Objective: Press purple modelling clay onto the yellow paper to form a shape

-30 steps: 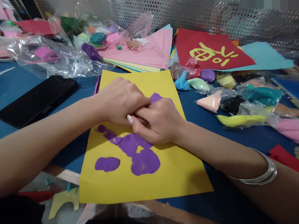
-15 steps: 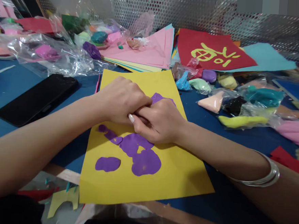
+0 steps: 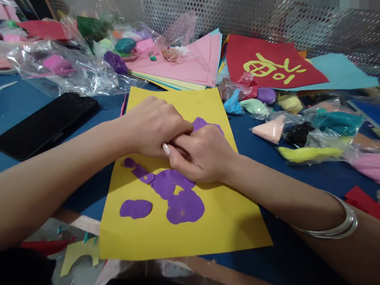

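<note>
A yellow sheet of paper (image 3: 233,223) lies in front of me with flattened purple clay (image 3: 185,206) stuck on it. One oval purple piece (image 3: 136,208) sits apart at the lower left. Over the sheet's middle, my left hand (image 3: 156,127) and my right hand (image 3: 205,154) are pressed together with curled fingers, the right thumb lying below. Both are closed, and whatever may be between them is hidden. More purple clay shows just behind the right knuckles. Silver bangles circle my right forearm.
A black phone (image 3: 46,126) lies left of the paper. Bagged clay in several colours, such as a yellow lump (image 3: 309,154), is spread on the right. Behind are pink sheets (image 3: 195,64) and a red card (image 3: 299,65) with yellow shapes, near a perforated metal panel (image 3: 238,15).
Both hands keep the same closed pose over the paper. The view has shifted very slightly; nothing else visibly differs.
</note>
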Available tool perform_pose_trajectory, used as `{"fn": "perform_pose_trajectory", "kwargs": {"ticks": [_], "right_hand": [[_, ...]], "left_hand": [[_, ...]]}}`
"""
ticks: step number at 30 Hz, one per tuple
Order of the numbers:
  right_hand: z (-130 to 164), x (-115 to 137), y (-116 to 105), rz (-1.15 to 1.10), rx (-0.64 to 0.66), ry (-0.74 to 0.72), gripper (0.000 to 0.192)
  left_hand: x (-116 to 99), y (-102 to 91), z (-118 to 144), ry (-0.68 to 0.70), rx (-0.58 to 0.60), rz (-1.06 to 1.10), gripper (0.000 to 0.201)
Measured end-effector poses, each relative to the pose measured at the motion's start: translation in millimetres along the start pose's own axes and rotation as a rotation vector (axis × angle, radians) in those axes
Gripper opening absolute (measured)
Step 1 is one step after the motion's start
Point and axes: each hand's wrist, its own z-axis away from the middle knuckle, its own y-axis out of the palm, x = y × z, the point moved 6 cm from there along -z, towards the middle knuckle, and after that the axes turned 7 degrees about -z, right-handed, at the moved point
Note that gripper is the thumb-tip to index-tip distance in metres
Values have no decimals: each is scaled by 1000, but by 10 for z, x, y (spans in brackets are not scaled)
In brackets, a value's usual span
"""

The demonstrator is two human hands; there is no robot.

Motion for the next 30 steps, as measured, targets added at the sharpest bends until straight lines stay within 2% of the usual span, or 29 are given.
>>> {"fn": "perform_pose_trajectory", "kwargs": {"ticks": [7,15,25,30], "right_hand": [[-4,5,-4,-13,-2,-10,44],[1,2,-2,-5,3,3,45],[6,0,-5,18,-12,-13,46],[3,0,7,21,-4,-13,46]], "left_hand": [[-4,-20,8,18,-28,4,15],[2,-5,9,-14,48,22,14],[0,-7,9,4,9,22,15],[3,6,15,-3,30,18,15]]}}
